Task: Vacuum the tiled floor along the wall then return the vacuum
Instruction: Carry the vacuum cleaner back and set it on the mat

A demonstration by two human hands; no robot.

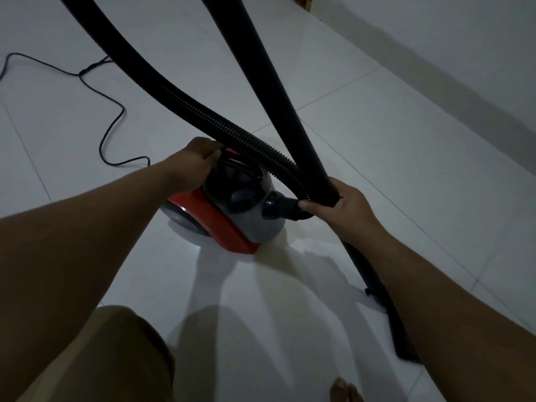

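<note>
A small red and grey canister vacuum stands on the white tiled floor at the centre. My left hand is closed around its black top handle. A ribbed black hose arcs from the upper left down to the vacuum's front port. My right hand grips the smooth black wand tube where it crosses the hose end. The wand's lower part and its flat nozzle reach the floor at the lower right, partly hidden by my right forearm.
The white wall runs diagonally along the right side. A thin black power cord snakes over the tiles at the left. My knee in tan shorts and bare toes show at the bottom. A wooden corner sits at the top.
</note>
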